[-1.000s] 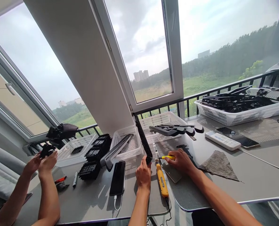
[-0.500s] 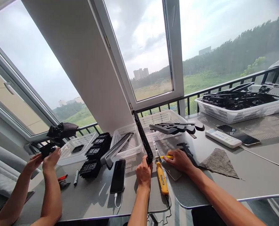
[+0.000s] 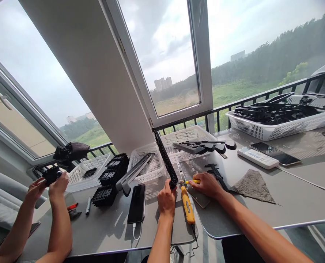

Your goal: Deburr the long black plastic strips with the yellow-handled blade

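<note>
My left hand (image 3: 166, 200) is closed round the lower end of a long, ribbed black plastic strip (image 3: 166, 160), which slants up and away toward the window. My right hand (image 3: 207, 185) grips a slim yellow-handled tool (image 3: 194, 181); its thin shaft points left at the strip's lower end. Whether the tip touches the strip is too small to tell. Just below, between my hands, lies a yellow corded hand tool (image 3: 188, 206), its cable running off the table's front edge. A black caliper (image 3: 218, 176) rests just beyond my right hand.
A charging phone (image 3: 136, 204) and stacked black plastic parts (image 3: 110, 182) are to the left. White baskets (image 3: 167, 140) line the back; another basket (image 3: 272, 133) holds black parts. A grey cloth (image 3: 254, 186) lies right. At far left, a co-worker's hands (image 3: 48, 188) hold a black part.
My right hand has shifted slightly left, bringing the yellow-handled tool's shaft to the strip's lower end. My left hand keeps its grip. The whole view has drifted a little.
</note>
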`<state>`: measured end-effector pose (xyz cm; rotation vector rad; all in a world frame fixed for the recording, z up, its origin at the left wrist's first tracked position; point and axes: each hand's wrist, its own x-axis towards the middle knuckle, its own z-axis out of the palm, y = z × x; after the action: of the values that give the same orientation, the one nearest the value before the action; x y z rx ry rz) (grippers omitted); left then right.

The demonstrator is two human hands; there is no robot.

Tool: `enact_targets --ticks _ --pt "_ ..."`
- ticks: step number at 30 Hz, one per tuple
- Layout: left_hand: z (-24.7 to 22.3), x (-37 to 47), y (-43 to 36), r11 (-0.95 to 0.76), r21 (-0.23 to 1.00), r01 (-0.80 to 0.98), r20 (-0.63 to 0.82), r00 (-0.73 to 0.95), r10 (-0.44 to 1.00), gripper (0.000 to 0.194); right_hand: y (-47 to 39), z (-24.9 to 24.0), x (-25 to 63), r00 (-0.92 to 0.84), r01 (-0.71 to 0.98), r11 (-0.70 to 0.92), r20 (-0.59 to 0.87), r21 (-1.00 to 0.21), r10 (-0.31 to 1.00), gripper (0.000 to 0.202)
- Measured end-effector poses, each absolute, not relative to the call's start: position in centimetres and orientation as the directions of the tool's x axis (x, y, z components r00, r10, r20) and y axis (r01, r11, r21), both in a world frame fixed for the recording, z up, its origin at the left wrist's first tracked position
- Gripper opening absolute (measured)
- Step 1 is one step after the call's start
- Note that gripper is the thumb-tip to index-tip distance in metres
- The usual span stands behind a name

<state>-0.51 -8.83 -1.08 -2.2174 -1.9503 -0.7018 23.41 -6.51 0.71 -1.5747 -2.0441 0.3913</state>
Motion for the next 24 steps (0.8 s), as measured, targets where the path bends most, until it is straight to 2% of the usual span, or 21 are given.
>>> enact_targets --ticks 5,15,24 --pt "-1.68 -0.58 -8.61 -0.195 0.208 0.958 0.469 0.077 0.880 0.033 -6.62 0.81 23.48 -0.185 0.792 0.284 0.230 -0.541 0.955 0.047" --pt "-2.04 -0.79 -8.55 -0.224 0.195 0.955 0.494 0.102 0.864 0.036 -6.58 0.52 23.60 -0.216 0.779 0.312 0.234 -0.544 0.948 0.035" --pt "-1.92 -0.62 -8.62 -0.209 0.189 0.959 0.489 0.093 0.867 0.035 -6.53 0.39 23.70 -0.228 0.766 0.321 0.232 -0.557 0.946 0.034"
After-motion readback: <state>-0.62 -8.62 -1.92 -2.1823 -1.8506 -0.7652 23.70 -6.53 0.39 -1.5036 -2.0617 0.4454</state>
